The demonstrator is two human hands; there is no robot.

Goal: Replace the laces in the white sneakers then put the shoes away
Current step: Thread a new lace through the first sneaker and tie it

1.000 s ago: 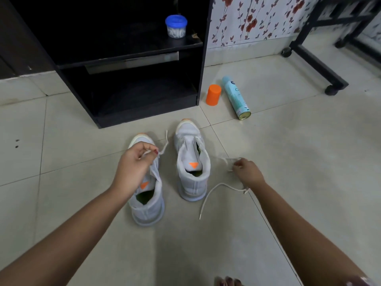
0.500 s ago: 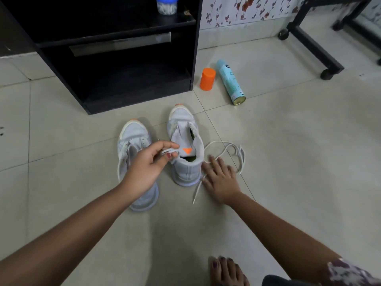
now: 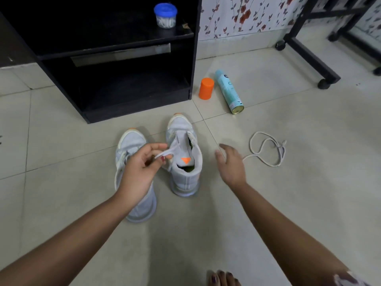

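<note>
Two white sneakers stand side by side on the tiled floor, toes pointing away from me. My left hand (image 3: 142,168) hovers over the left sneaker (image 3: 132,145) and pinches the end of a white lace (image 3: 168,152) that runs toward the right sneaker (image 3: 185,174). That right sneaker shows an orange triangle on its tongue and has no lace threaded. My right hand (image 3: 232,164) is above the floor just right of it, fingers spread, holding nothing. A loose white lace (image 3: 266,150) lies in loops on the tiles further right.
A black open cabinet (image 3: 115,79) stands behind the shoes, with a blue-lidded jar (image 3: 165,15) on its shelf. An orange cap (image 3: 206,88) and a teal spray can (image 3: 228,90) lie by its right side. A black wheeled frame (image 3: 309,52) is at the back right. My toes (image 3: 221,278) show at the bottom edge.
My right hand has lifted off the floor and let go of the loose lace, which now lies further right. My left hand still pinches its lace end over the left sneaker.
</note>
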